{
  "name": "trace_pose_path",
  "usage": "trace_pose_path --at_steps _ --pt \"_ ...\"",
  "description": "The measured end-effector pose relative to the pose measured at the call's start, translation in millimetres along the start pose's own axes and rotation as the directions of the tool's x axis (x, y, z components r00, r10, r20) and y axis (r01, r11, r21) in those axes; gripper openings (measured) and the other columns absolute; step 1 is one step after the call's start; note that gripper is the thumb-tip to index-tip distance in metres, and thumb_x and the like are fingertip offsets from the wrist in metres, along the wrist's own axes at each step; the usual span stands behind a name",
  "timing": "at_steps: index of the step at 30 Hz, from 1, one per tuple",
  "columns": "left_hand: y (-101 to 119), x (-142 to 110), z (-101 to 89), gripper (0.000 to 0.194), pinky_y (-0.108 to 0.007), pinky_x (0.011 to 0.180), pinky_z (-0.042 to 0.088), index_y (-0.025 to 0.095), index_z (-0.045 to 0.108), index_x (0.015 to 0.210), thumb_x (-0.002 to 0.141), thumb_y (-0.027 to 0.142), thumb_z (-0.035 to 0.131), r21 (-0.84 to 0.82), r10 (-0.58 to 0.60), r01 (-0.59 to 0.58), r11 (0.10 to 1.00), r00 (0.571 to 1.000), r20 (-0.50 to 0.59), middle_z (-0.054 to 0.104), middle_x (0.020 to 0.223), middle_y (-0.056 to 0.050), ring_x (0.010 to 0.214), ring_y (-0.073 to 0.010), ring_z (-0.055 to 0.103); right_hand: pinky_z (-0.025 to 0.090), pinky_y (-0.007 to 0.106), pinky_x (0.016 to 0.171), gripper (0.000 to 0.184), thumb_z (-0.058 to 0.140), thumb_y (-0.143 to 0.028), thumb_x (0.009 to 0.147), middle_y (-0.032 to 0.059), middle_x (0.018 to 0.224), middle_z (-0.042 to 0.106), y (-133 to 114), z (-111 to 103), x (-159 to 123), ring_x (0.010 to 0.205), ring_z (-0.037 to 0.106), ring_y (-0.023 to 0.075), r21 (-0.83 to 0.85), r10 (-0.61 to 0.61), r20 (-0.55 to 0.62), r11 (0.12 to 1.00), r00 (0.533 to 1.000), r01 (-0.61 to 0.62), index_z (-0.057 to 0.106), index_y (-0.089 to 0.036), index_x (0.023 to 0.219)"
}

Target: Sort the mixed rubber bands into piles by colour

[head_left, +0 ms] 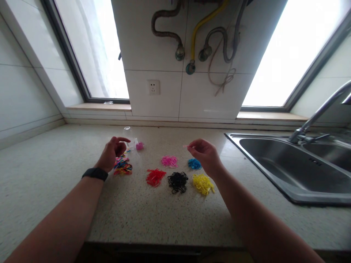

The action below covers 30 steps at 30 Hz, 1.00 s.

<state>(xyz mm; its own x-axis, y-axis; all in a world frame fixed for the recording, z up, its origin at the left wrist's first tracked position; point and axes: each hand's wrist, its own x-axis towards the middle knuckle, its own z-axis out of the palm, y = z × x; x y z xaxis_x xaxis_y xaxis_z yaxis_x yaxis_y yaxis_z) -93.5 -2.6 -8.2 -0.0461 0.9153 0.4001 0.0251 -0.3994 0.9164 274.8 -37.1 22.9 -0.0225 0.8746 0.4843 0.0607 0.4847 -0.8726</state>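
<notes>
My right hand [203, 151] is raised above the counter with thumb and forefinger pinched on a small pink rubber band [185, 146]. Below it lies a pile of blue rubber bands [194, 164]. My left hand [113, 153], with a dark wristband, hovers over a pile of mixed-colour rubber bands [123, 166]; its forefinger points out and the other fingers curl loosely, with nothing visible in them. Between and in front of the hands are separate piles of pink bands [169, 161], red bands [155, 177], black bands [178, 182] and yellow bands [203, 184].
A clear plastic container [127, 137] stands beyond my left hand, with a pink object [139, 146] beside it. A steel sink [274, 160] with a faucet [307, 124] is set into the speckled counter [153, 219] at right. Hoses [193, 40] hang on the tiled wall.
</notes>
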Motion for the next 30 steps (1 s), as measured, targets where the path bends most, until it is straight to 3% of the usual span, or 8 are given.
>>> trace_pose_path --at_steps 30 --pt "-3.0 2.7 3.1 0.062 -0.026 0.043 0.022 0.016 0.072 0.085 0.094 0.064 0.034 0.096 0.043 -0.04 0.995 0.999 -0.029 0.039 0.049 0.001 0.044 -0.0129 0.031 0.036 0.026 0.048 0.019 0.076 -0.038 0.076 -0.0024 0.061 0.056 -2.1 0.6 -2.6 0.053 0.044 0.0092 -0.068 -0.042 -0.036 0.997 0.998 0.04 0.07 -0.02 0.081"
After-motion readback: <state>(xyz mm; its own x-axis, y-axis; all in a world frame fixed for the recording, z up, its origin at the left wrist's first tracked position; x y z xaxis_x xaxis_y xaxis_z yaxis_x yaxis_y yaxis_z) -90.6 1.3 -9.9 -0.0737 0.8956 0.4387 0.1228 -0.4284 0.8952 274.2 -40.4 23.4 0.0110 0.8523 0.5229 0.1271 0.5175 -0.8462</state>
